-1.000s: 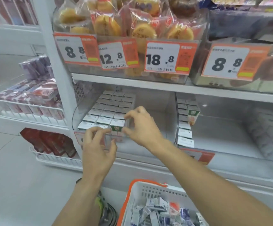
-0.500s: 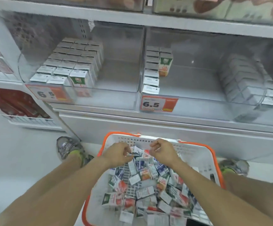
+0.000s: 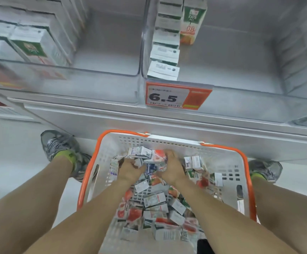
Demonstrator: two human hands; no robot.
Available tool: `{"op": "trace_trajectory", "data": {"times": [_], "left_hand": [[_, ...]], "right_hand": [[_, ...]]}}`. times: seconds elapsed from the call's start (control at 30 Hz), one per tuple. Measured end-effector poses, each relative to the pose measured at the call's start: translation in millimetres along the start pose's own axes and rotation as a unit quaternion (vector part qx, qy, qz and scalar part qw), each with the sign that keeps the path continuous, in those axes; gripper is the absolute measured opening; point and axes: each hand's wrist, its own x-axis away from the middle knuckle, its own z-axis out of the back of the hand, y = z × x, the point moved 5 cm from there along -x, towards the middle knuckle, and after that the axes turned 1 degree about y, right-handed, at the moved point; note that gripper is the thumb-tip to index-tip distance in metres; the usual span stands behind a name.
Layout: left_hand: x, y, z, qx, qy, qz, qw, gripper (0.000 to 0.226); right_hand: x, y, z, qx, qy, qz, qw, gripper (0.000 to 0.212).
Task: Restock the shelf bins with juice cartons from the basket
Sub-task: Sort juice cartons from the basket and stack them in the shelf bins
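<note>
Hands clutch small red-and-white juice cartons in basket; fingers curled.

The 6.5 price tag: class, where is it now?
In the head view, the price tag hangs centre-right on the shelf edge, under a carton row and above the basket.

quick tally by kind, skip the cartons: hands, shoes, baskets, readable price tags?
hands: 2, left hand and right hand, both among the cartons
shoes: 2, left shoe, right shoe
basket: 1
price tag: 1, reads 6.5
total: 6
</note>
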Motion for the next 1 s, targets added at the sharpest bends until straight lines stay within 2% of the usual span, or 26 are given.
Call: {"op": "trace_trajectory", "data": {"times": [0.13,0.23,0.27,0.47,0.53,0.6,0.7,0.73,0.77,0.83,0.87,0.9,1.0], "left_hand": [[-7,-9,-16,0.078,-0.019,0.036,0.996,0.056],[-9,-6,-23,0.112,-0.030,0.022,0.993,0.037],[-8,-5,-25,0.109,-0.033,0.017,0.993,0.031],[-6,-8,-30,0.130,-0.022,0.015,0.991,0.040],[-3,-9,-27,0.132,0.004,0.016,0.991,0.043],[0,-12,-27,0.148,0.027,0.011,0.989,0.046],[-2,-20,-27,0.187,0.083,0.024,0.979,0.039],[-1,-23,-25,0.192,0.097,0.033,0.976,0.037],[-1,-25,-24,0.193,0.096,0.040,0.976,0.036],[5,-23,-21,0.193,0.076,0.037,0.978,0.035],[7,-23,-19,0.190,0.069,0.030,0.979,0.033],[8,-24,-16,0.183,0.069,0.025,0.980,0.031],[10,-32,-6,0.171,0.066,0.017,0.983,0.029]], "right_hand": [[-7,4,-11,0.025,0.045,0.036,0.998,0.074],[-5,-3,-19,0.066,0.073,0.039,0.994,0.062],[-4,-5,-21,0.064,0.084,0.038,0.994,0.061],[0,-3,-11,-0.031,0.091,-0.015,0.995,0.052],[6,-5,-6,-0.103,0.071,-0.040,0.991,0.055],[15,-3,-6,-0.178,0.020,-0.079,0.981,0.058],[27,8,-15,-0.218,-0.079,-0.165,0.959,0.069],[28,14,-19,-0.225,-0.099,-0.182,0.952,0.067],[28,20,-18,-0.212,-0.092,-0.182,0.956,0.062],[19,26,2,-0.088,0.021,-0.131,0.987,0.051],[15,26,14,-0.024,0.083,-0.093,0.992,0.049],[11,26,21,0.023,0.112,-0.064,0.991,0.050],[0,30,17,0.086,0.074,-0.032,0.993,0.061]]}}
